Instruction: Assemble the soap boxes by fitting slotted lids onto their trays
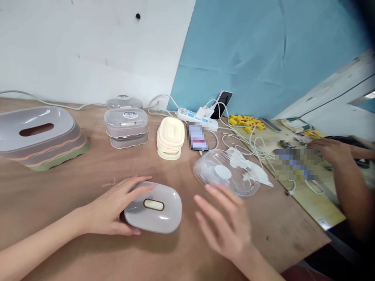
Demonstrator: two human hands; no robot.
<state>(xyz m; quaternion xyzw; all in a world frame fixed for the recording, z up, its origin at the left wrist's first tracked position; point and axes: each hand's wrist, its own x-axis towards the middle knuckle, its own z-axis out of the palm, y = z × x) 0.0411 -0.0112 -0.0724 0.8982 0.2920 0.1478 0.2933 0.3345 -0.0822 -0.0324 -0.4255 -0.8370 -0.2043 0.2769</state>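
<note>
Grey lidded box (153, 207) near the table's (58, 187) front edge, gripped by the left hand (113, 210); right hand (227, 226) hovers spread beside it.

Far left of the frame there's a stack of big grey lids (41, 136) with slot openings. Upper middle has two stacked clear lidded boxes (126, 125), and just right of them a pile of cream trays (170, 137). Behind those sits a white power strip (197, 115) with a phone (222, 104) leaning on the blue backdrop (263, 54). Yellow blocks (246, 122) lie further right, near a co-worker's hand (331, 150).
</note>
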